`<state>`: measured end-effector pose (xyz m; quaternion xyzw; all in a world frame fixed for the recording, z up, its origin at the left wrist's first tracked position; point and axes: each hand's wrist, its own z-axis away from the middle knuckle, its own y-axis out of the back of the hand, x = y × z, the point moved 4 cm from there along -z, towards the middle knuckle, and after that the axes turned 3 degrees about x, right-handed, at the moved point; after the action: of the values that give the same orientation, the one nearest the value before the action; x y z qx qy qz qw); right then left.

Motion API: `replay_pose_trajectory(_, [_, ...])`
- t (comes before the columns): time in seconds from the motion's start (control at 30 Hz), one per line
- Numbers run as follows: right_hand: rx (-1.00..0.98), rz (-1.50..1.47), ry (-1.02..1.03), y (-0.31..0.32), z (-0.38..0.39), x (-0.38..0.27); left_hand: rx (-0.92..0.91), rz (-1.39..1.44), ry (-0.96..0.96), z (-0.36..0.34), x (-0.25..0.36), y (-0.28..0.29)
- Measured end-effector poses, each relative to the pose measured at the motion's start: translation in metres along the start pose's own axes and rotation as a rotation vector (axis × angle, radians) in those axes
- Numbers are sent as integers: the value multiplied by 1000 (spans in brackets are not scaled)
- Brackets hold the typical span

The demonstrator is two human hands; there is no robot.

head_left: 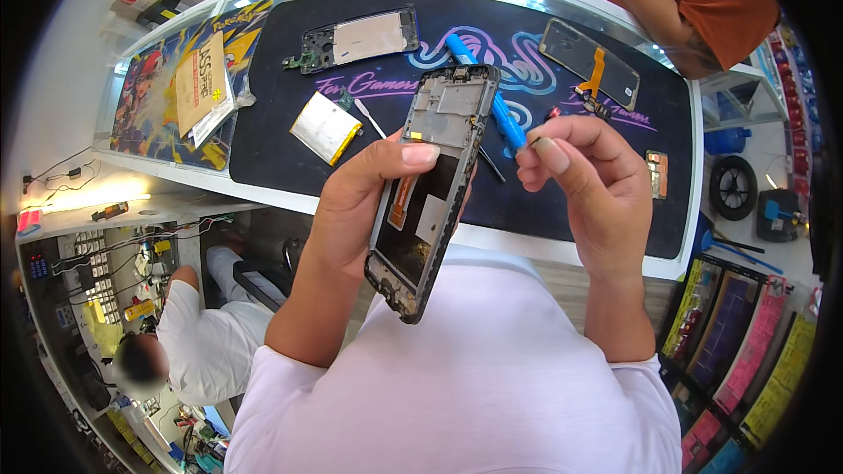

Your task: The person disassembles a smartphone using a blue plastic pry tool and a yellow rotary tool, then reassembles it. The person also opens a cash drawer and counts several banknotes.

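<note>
Two bare hands work above the near edge of a black desk mat with pink and blue swirls (290, 136), which lies on a glass-topped counter (694, 211). An opened dark smartphone frame with grey metal midplate and orange flex strip (435, 184) is held tilted, its top end over the mat and its bottom end hanging off the near edge, over the person's white shirt. The left hand (356, 202) is clamped round the frame's left side, thumb pressed on its face. The right hand (584, 180), just right of the frame and not touching it, has thumb and forefinger pressed together on a tiny part too small to identify.

Behind the frame, a blue-handled screwdriver (483, 88) lies slantwise on the mat, partly hidden by it. Left of the frame rest a silver flat battery with a yellow edge (325, 127) and a thin white stick (370, 118); bare mat lies around them. Farther back are a second stripped phone chassis (360, 38) and, to the right, a dark back cover with an orange ribbon (588, 61). A small orange-brown circuit piece (657, 174) sits beyond the right hand. Another person's orange-sleeved arm (676, 0) leans on the counter's far right corner.
</note>
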<state>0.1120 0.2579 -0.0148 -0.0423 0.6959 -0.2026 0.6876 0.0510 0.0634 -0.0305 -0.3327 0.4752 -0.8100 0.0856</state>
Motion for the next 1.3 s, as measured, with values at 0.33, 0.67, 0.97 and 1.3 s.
replay_pose_trajectory(0.33, [-122,741,158,5,2,15,211,-294,-234,-2,5,1])
replay_pose_trajectory(0.67, [-96,894,172,-14,-7,24,236,-665,-423,12,26,-9])
replay_pose_trajectory(0.97, [-29,797,140,-17,-15,28,201,-633,-373,4,36,-2])
replay_pose_trajectory(1.3, [17,561,132,-17,-23,25,129,-383,-305,-9,39,9])
